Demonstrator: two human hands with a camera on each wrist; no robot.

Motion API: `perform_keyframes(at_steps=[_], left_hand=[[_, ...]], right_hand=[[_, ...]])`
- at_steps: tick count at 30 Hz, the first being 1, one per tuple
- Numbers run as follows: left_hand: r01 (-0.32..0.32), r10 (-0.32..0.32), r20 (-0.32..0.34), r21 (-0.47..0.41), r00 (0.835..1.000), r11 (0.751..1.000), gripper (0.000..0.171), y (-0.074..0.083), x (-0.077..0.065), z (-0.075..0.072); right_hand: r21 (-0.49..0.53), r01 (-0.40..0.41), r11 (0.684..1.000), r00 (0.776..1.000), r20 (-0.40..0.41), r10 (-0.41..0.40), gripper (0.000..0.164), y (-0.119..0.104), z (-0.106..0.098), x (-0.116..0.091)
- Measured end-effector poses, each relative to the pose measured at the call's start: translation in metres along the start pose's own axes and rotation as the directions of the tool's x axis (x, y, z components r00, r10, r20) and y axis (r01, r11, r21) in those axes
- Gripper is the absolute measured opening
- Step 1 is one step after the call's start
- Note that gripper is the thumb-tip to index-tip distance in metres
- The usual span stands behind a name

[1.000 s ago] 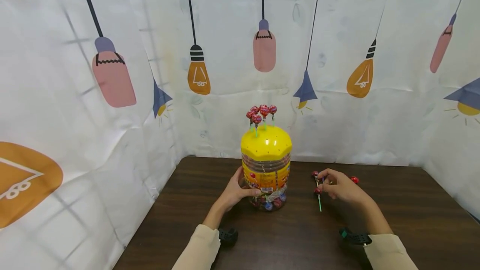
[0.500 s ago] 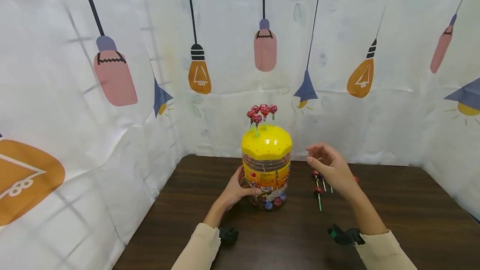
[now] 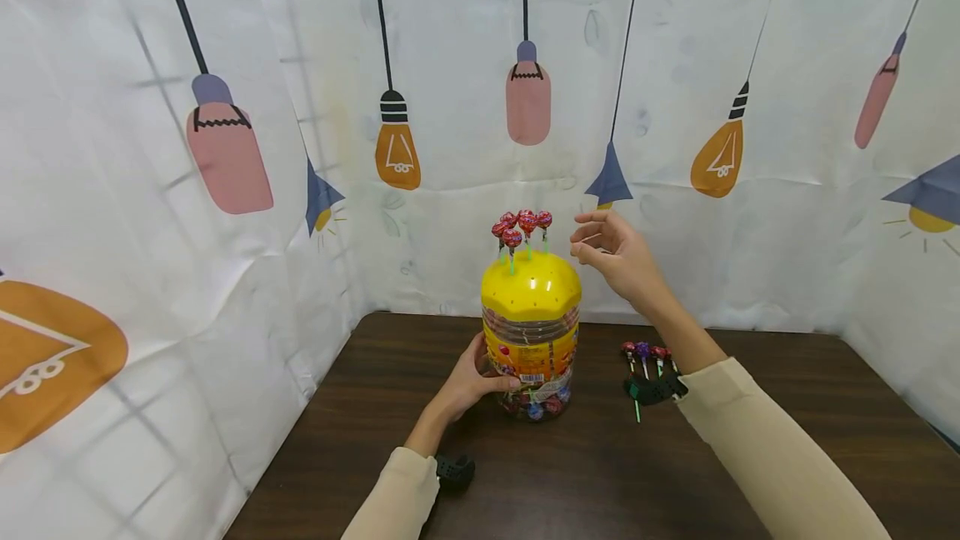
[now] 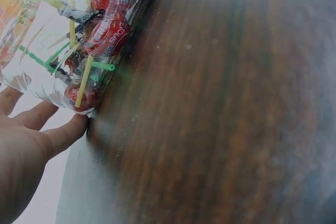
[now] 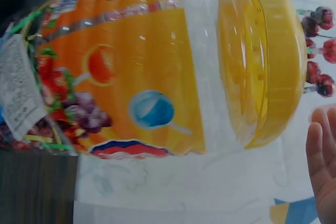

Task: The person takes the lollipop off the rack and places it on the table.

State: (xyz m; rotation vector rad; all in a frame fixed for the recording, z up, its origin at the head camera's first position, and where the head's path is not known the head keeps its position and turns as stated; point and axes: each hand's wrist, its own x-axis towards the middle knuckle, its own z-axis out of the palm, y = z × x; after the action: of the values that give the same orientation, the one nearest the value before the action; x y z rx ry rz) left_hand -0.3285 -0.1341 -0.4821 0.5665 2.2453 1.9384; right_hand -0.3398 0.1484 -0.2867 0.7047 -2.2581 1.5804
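A clear candy jar [image 3: 528, 347] with an orange label and lollipops inside stands upright on the table. Several red lollipops [image 3: 527, 223] stick up by their sticks from its yellow lid [image 3: 532, 286]. My left hand [image 3: 472, 380] grips the jar's lower left side, thumb across the front; in the left wrist view its fingers touch the clear wall near the base. Raised to the right of the lid is my right hand [image 3: 618, 255], fingers loosely bent and nothing visible in them. In the right wrist view that hand [image 5: 323, 163] shows at the right edge, near the standing lollipops.
Several loose lollipops [image 3: 643, 350] lie on the dark wooden table [image 3: 585, 473], partly covered by the right wrist's black strap [image 3: 654, 390]. A green stick [image 3: 637, 412] pokes out below that strap. A white curtain [image 3: 450, 257] printed with lamps hangs behind and to the left.
My right hand has left the loose lollipops on the table, risen, and moved left to beside the jar's lid. The left hand and the jar have stayed in place.
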Motion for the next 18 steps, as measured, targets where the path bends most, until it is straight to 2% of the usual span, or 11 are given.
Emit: perform_keyframes(at_steps=[8,18], left_hand=[[-0.009,0.009,0.007,-0.017,1.0,1.0,0.101,0.0,0.0,-0.001],[-0.004,0.005,0.021,-0.033,1.0,0.999,0.098,0.002,-0.002,-0.001]], right_hand=[[-0.033,-0.041,0.999,0.998,0.043,0.042,0.045,-0.002,0.016,0.03],[-0.01,-0.047,0.999,0.998,0.033,0.047,0.04,0.003,0.029,0.041]])
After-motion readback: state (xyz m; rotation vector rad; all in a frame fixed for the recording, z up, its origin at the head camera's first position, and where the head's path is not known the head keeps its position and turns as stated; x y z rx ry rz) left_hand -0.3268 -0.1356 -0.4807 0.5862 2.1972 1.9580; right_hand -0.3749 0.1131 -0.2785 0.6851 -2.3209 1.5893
